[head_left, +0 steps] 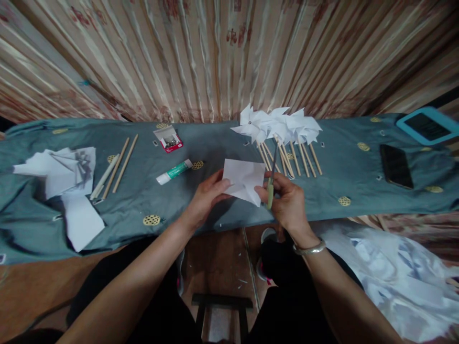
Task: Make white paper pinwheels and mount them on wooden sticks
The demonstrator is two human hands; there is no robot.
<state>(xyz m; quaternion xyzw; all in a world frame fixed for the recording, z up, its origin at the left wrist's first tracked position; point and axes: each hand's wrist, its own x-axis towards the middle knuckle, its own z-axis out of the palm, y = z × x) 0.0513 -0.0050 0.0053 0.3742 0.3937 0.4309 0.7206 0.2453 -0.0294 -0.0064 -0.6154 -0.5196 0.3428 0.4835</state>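
Note:
Between my hands, above the front part of the cloth-covered table, is a white square of paper (244,176) with faint creases. My left hand (210,191) pinches its left edge, thumb on top. At the paper's lower right corner, the thumb of my right hand (287,196) rests against it. That same hand also holds a pair of scissors (270,193) with pale green handles, the blades pointing away from me. Beyond it lie several white paper pinwheels (278,125) on wooden sticks (289,160).
A glue stick (174,172) and a small red-and-white box of pins (168,139) lie left of centre. Farther left are loose sticks (125,163) and stacked paper (70,172). A phone (396,166) and blue-framed device (426,125) lie right. A white plastic bag (390,272) sits below.

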